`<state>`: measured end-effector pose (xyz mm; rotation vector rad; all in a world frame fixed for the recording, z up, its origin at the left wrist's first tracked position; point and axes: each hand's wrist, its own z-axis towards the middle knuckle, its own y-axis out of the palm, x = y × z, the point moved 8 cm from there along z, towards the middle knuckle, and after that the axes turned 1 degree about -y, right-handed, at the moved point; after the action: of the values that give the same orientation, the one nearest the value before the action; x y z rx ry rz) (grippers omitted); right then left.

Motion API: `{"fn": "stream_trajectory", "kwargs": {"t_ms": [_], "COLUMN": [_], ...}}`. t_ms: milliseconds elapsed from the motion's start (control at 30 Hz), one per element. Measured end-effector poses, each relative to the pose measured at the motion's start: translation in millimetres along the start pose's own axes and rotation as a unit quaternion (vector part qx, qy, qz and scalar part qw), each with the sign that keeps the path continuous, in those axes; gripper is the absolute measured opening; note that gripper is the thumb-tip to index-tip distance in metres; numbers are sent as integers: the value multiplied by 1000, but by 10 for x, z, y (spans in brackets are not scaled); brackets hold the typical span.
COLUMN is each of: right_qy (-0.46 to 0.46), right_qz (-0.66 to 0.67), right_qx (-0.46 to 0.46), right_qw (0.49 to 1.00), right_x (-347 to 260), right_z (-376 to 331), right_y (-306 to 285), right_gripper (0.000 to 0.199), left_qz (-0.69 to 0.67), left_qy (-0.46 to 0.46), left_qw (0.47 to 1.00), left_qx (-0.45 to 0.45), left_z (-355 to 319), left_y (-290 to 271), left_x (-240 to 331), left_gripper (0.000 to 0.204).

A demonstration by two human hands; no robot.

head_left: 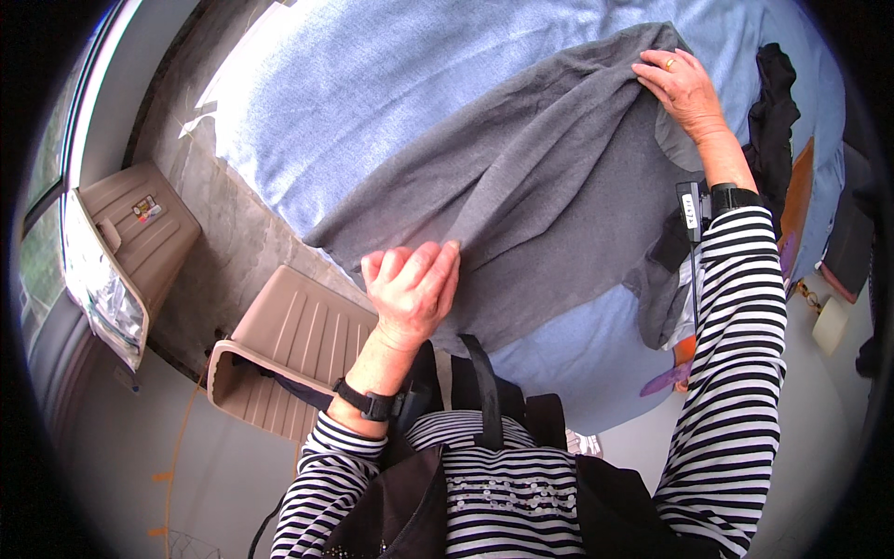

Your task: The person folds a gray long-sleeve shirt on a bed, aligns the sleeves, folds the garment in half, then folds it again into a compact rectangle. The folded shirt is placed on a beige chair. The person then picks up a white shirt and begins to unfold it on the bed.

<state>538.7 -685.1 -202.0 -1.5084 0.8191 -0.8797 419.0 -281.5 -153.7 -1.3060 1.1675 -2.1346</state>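
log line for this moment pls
left hand flat on grey garment | right hand pressing its far edge | blue bedsheet underneath

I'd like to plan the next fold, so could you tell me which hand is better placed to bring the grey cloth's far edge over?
Probably the right hand: it already rests on the far edge of the grey cloth. The left hand presses the near edge flat, close to the body, so it would need a long reach.

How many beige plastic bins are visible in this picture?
2: one beige bin lies beside the bed, below the left hand; another stands farther left, near the window. Others may be hidden.
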Motion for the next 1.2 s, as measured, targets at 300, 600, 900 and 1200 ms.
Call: {"fn": "stream_trajectory", "kwargs": {"t_ms": [300,600,900,1200], "right_qy": [6,-72,-45,-21], "right_qz": [4,58,116,201], "right_qx": [-9,-24,-33,-33], "right_qw": [1000,995,992,979], "right_x": [9,-452,-347,-272], "right_z": [56,253,295,358], "right_y": [-236,-273,-303,-404], "right_gripper": [27,24,18,17], "left_qz": [-45,-155,-187,-83], "left_qy": [15,10,-114,-89], "left_qw": [999,988,974,991], "left_qx": [-18,-20,-57,49], "left_z": [32,124,-92,-58], "left_y": [-364,-393,-140,-228], "left_x": [300,306,-181,-468], "left_gripper": [31,28,22,29]}}
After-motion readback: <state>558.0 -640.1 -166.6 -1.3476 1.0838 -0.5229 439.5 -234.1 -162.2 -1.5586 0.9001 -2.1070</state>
